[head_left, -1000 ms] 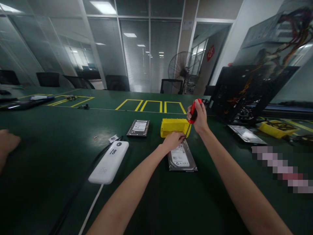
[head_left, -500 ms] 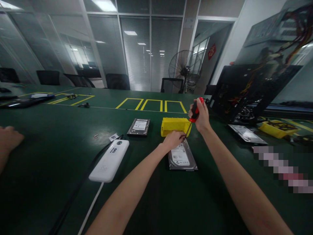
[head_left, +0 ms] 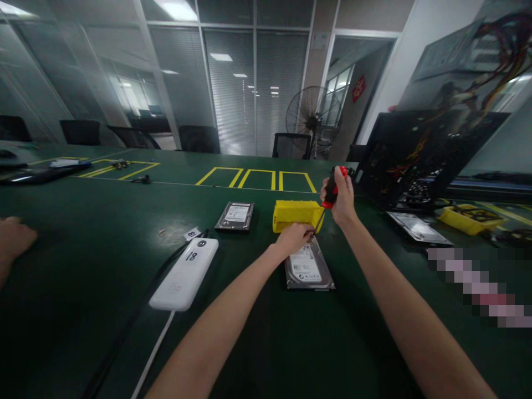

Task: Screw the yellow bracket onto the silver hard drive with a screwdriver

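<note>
My right hand (head_left: 341,194) is wrapped round the red and black handle of a screwdriver (head_left: 331,189), whose shaft slants down to the left. Its tip meets the far end of a hard drive (head_left: 306,267) lying label up on the green table. The fingers of my left hand (head_left: 296,238) are pressed together at that same end, close to the tip; whatever they pinch is too small to make out. Just behind the drive, a yellow bin (head_left: 297,213) lies with its opening towards me.
Left of the bin lies a second hard drive (head_left: 235,216). A white power bank (head_left: 185,274) with cables is nearer. Another person's hand (head_left: 16,238) rests at far left. On the right are a metal drive (head_left: 418,228), yellow tray (head_left: 471,220) and open computer case (head_left: 424,160).
Both hands and the screwdriver hold nearly the same place. The view has shifted very slightly, and the other person's hand sits a little further left.
</note>
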